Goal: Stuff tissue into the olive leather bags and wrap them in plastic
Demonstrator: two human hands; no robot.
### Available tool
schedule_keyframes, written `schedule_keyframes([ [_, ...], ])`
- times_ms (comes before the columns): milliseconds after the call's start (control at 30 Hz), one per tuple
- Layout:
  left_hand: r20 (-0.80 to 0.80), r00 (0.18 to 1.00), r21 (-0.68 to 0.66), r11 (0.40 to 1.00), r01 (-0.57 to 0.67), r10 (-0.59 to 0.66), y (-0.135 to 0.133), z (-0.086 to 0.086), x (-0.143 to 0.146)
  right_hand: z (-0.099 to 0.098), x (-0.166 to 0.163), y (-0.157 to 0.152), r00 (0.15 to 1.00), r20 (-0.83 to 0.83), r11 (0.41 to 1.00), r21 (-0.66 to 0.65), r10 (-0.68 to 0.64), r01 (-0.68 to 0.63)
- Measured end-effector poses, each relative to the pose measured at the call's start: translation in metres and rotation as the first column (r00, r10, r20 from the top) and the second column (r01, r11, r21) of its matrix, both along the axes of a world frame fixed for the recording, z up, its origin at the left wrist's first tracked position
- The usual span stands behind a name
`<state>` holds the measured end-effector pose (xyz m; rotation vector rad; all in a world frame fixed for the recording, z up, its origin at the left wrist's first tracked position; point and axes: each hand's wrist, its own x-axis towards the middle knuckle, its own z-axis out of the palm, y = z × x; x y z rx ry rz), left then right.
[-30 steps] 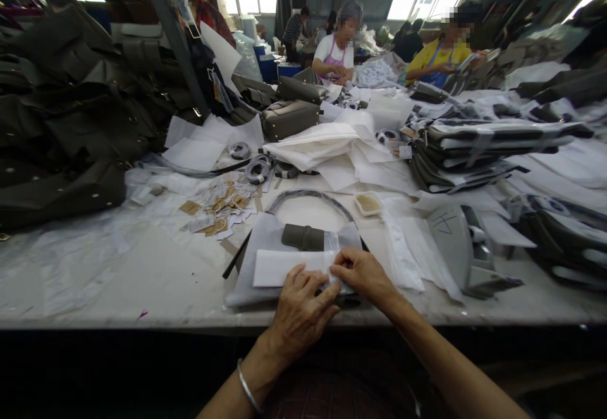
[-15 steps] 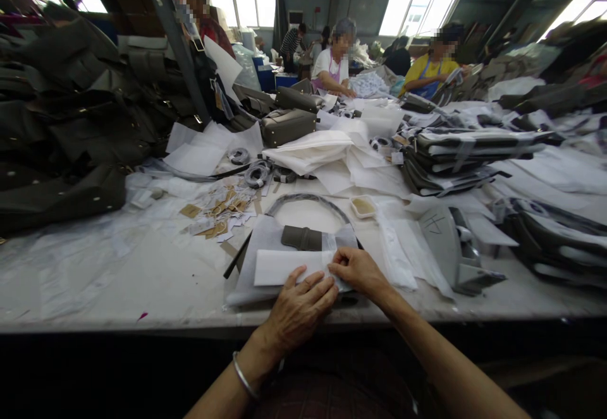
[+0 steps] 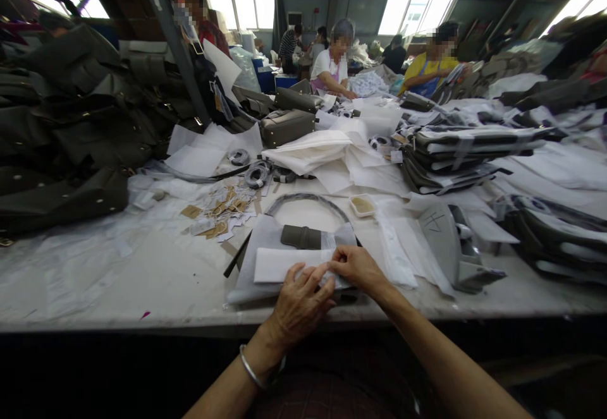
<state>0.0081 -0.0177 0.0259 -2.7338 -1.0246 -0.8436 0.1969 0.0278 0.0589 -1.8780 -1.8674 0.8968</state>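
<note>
A dark handbag lies flat on the table before me, covered with white tissue paper (image 3: 246,289). Its wrapped handle (image 3: 310,198) arches away from me, and a dark olive strap flap (image 3: 301,236) shows on top. Over the lower part of the bag rests a folded white sheet (image 3: 275,265), with a strip of clear tape (image 3: 327,240) running across its right end. My left hand (image 3: 303,302) lies on the sheet, fingers slightly bent and apart. Just right of it, my right hand (image 3: 355,268) pinches at the tape; the fingertips hide the exact grip.
To the right stands a grey tape dispenser (image 3: 443,248); a small dish (image 3: 363,205) sits behind the bag. Loose tags (image 3: 222,213) lie left, near coiled wrapped straps (image 3: 257,174). Dark bags (image 3: 71,128) heap up at far left, wrapped ones (image 3: 474,147) at right. Co-workers work across the table.
My left hand has shifted slightly, its fingers drawing in and more bent near the right hand. The right hand stays almost in place at the tape.
</note>
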Motion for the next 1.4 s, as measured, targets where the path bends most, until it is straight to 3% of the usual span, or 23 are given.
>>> schedule_keyframes([
  [167, -0.099, 0.990, -0.039, 0.995, 0.093, -0.097, -0.001, 0.001, -0.007, 0.003, -0.001, 0.001, 1.000, 0.004, 1.000, -0.011, -0.011, 0.011],
  [400, -0.002, 1.000, -0.048, 0.998, -0.029, 0.029, -0.001, -0.002, 0.004, 0.002, 0.000, 0.000, 0.999, -0.016, 0.999, -0.013, -0.030, 0.029],
  [633, 0.010, 0.999, -0.034, 0.999, 0.033, -0.033, -0.001, -0.002, -0.001, -0.002, 0.001, 0.000, 0.999, -0.035, 1.000, 0.012, -0.026, 0.026],
  [800, 0.011, 1.000, -0.096, 0.995, -0.025, 0.026, -0.005, -0.003, 0.003, -0.003, 0.001, -0.002, 0.999, -0.044, 0.999, 0.032, -0.030, 0.031],
  [1033, 0.061, 0.994, -0.037, 0.996, -0.084, 0.086, -0.007, -0.004, 0.013, -0.001, -0.005, 0.000, 0.998, -0.002, 0.996, 0.053, -0.065, 0.065],
  [1100, 0.080, 0.993, -0.004, 0.996, -0.084, 0.084, -0.006, -0.004, 0.013, 0.003, -0.007, -0.002, 0.996, -0.038, 0.993, 0.081, -0.083, 0.086],
  [1167, 0.097, 0.992, 0.025, 0.997, -0.078, 0.075, -0.004, -0.005, 0.012, 0.011, -0.001, -0.009, 0.979, -0.177, 0.980, 0.152, -0.100, 0.128],
  [1233, 0.108, 0.992, 0.034, 0.997, -0.071, 0.067, -0.002, -0.005, 0.012, 0.024, 0.019, -0.021, 0.934, -0.332, 0.943, 0.246, -0.135, 0.224],
  [1300, 0.118, 0.991, 0.037, 0.997, -0.062, 0.058, -0.001, -0.006, 0.012, 0.039, 0.057, -0.038, 0.888, -0.390, 0.861, 0.333, -0.245, 0.384],
  [1400, 0.127, 0.991, 0.043, 0.998, -0.055, 0.049, 0.000, -0.007, 0.012, 0.055, 0.137, -0.062, 0.784, -0.302, 0.632, 0.467, -0.543, 0.618],
])
